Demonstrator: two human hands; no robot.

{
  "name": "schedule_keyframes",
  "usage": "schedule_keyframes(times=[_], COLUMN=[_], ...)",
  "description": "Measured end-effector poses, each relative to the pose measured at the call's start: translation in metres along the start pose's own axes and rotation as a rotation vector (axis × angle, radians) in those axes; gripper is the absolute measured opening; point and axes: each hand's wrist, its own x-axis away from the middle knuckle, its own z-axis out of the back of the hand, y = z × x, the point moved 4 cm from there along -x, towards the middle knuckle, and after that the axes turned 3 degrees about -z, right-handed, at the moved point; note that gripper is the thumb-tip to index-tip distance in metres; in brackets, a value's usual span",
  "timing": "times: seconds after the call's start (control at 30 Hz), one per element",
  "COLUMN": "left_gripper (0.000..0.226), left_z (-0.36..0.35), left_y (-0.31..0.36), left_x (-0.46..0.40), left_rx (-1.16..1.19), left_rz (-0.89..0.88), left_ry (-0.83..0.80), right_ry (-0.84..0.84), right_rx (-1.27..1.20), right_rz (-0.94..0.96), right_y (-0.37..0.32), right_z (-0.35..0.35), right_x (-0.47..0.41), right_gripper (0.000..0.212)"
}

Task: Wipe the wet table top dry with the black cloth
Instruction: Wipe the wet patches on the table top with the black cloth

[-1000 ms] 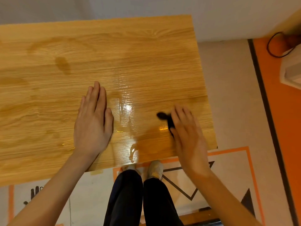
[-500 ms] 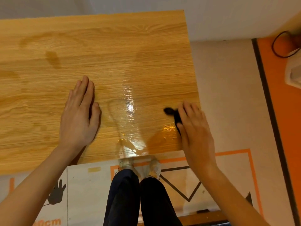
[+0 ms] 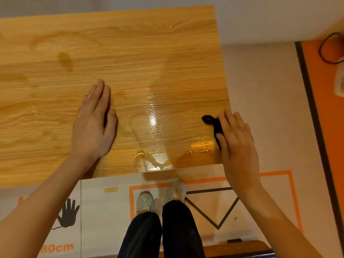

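Observation:
The wooden table top (image 3: 130, 53) fills the upper left of the head view. A shiny wet patch (image 3: 154, 127) runs down its middle to the near edge, with water pooled near the right corner (image 3: 201, 146). My right hand (image 3: 238, 144) presses flat on the black cloth (image 3: 214, 125) at the table's near right corner; only a small part of the cloth shows past my fingers. My left hand (image 3: 93, 125) rests flat on the dry wood, left of the wet patch, fingers straight.
The table's right edge (image 3: 223, 75) and near edge (image 3: 149, 172) border a pale floor with orange and black markings (image 3: 219, 207). My legs and shoes (image 3: 160, 211) stand just below the near edge. A cable (image 3: 327, 49) and a white object lie at far right.
My right hand has slid the cloth to the right, from the wet patch towards the table's right edge. My left hand stayed flat on the table.

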Motion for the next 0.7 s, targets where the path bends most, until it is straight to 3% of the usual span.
schedule_keyframes(times=[0.27,0.47,0.57,0.7], left_gripper=[0.057,0.055,0.055,0.054], left_z=[0.008,0.003,0.003,0.002], left_y=[0.004,0.004,0.004,0.004], left_x=[0.037,0.049,0.05,0.052], left_rx=[0.068,0.028,0.031,0.061], left_rz=[-0.023,-0.093,-0.082,-0.106], left_ry=[-0.047,-0.01,-0.003,0.02], right_ry=[0.204,0.055,0.002,0.091], right_rx=[-0.003,0.014,0.056,-0.029], right_rz=[-0.119,0.122,0.204,-0.197], right_y=[-0.049,-0.173,-0.141,-0.035], right_z=[-0.025,-0.089,-0.072,-0.018], right_x=[0.005,0.015,0.012,0.016], right_gripper=[0.043,0.051,0.047,0.042])
